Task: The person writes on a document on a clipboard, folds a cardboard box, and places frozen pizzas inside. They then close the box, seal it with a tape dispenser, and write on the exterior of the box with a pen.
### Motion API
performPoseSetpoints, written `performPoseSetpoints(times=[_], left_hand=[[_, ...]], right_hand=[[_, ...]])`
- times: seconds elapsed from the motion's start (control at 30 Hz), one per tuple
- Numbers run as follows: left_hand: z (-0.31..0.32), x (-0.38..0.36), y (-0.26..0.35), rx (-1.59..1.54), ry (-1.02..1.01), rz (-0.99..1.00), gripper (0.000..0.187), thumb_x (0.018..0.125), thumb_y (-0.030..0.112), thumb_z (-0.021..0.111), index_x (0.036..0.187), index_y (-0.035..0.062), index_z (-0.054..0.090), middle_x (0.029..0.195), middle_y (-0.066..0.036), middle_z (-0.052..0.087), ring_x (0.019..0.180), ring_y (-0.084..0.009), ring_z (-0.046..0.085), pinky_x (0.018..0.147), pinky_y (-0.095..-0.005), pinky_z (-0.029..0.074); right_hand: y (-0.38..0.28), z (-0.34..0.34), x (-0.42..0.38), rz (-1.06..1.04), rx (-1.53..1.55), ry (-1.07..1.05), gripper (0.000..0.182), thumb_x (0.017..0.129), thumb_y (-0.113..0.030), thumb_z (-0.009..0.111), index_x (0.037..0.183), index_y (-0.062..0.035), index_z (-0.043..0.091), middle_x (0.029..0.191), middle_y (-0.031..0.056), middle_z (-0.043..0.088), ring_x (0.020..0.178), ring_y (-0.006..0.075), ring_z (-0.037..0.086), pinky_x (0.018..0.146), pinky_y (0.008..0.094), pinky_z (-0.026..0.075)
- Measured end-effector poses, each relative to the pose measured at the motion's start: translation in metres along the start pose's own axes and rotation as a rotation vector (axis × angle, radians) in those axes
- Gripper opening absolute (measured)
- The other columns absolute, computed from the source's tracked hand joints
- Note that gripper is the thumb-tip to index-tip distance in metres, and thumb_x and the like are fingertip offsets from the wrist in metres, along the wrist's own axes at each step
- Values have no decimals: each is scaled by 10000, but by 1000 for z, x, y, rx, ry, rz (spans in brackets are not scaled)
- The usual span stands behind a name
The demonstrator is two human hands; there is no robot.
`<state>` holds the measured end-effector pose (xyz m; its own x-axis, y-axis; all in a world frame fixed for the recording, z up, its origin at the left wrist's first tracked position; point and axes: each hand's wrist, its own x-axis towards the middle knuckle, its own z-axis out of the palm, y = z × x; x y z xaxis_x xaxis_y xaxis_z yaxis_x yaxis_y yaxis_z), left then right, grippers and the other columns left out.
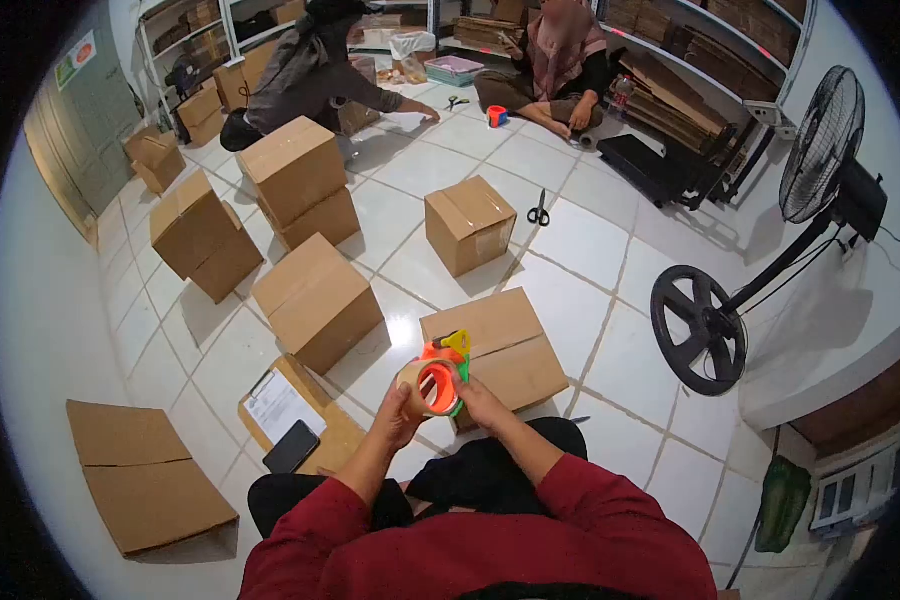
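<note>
My left hand (398,412) is closed round the left side of a tape dispenser (438,386), which is orange, green and yellow and carries a roll of tan tape. On the other side of it, the fingers of my right hand (478,402) grip the dispenser too. Just beyond my hands lies a closed cardboard box (510,350), partly hidden by the dispenser and my right hand. Another closed box (318,300) stands to the left. A clipboard with paper (285,408) and a black phone (292,447) lie left of my left hand.
Boxes stand ahead (470,225), stacked at left (295,175) and at far left (202,235); a cardboard piece (150,475) lies lower left. Scissors (539,212) lie on the floor. A fan (715,325) stands right. Two people (305,80) (560,75) sit near the shelves.
</note>
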<state>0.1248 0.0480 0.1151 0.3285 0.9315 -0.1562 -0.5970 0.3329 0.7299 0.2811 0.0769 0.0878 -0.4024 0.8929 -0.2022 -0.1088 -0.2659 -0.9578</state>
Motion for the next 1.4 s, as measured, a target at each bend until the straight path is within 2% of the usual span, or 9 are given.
performPoseSetpoints(times=[0.13,0.3,0.47,0.87,1.0,1.07,1.1,1.27,1.4], left_hand=[[-9,-12,1,125,92,10,737,702,392,610,1271,169,199,1230,-74,346,1093,-280,404,797,-457,438],[-36,-21,12,80,245,-90,530,749,145,571,1186,114,274,1099,-110,436,942,-246,521,744,-409,488],[-86,-31,9,181,449,69,422,757,111,521,1127,95,319,1001,-101,466,890,-239,540,742,-429,484],[-85,-40,41,96,552,248,497,739,203,561,1153,92,309,991,-99,467,934,-258,529,750,-398,480],[-79,-23,25,-19,461,208,520,729,207,581,1158,99,309,989,-107,460,961,-276,513,761,-416,467],[-77,-12,23,6,433,142,547,719,210,592,1167,94,302,988,-107,456,978,-281,501,773,-430,455],[-77,-15,24,-64,368,114,586,716,202,603,1187,91,274,984,-103,459,995,-283,490,777,-443,449],[-72,-20,25,-51,290,216,625,732,203,611,1211,99,223,1090,-119,416,1023,-239,473,813,-396,438],[-68,-15,33,18,430,211,624,740,193,608,1217,75,223,1141,-123,385,1067,-235,431,869,-358,395]], right_hand=[[0,12,3,12,44,106,432,868,-334,393,1149,-7,416,1111,113,486,1003,194,471,854,282,360],[4,20,11,-138,-1010,187,652,832,-480,338,1276,-22,204,1271,229,278,1178,386,247,951,480,193],[-4,7,19,157,-1500,238,931,638,-557,519,1305,-43,123,1372,134,34,1231,409,11,825,705,24],[-53,-182,42,343,-1533,416,573,714,-300,524,1247,-314,314,1350,109,179,1214,396,159,877,654,136],[-55,-284,120,126,-1966,877,791,611,-286,662,1286,-207,259,1312,137,261,1189,373,235,932,513,240],[-96,-224,155,161,-1635,962,824,603,-326,679,1276,-105,258,1296,144,289,1194,322,255,951,401,271],[-69,-218,176,-333,-1540,854,774,640,-362,660,1240,-31,299,1277,154,317,1185,283,285,951,367,274],[-51,-20,131,242,-199,-515,823,727,-226,617,1324,-105,63,1282,143,298,1111,220,388,905,324,334],[-23,55,106,115,60,-544,711,670,-194,662,1236,-16,271,1175,118,405,1051,189,426,887,295,346]])
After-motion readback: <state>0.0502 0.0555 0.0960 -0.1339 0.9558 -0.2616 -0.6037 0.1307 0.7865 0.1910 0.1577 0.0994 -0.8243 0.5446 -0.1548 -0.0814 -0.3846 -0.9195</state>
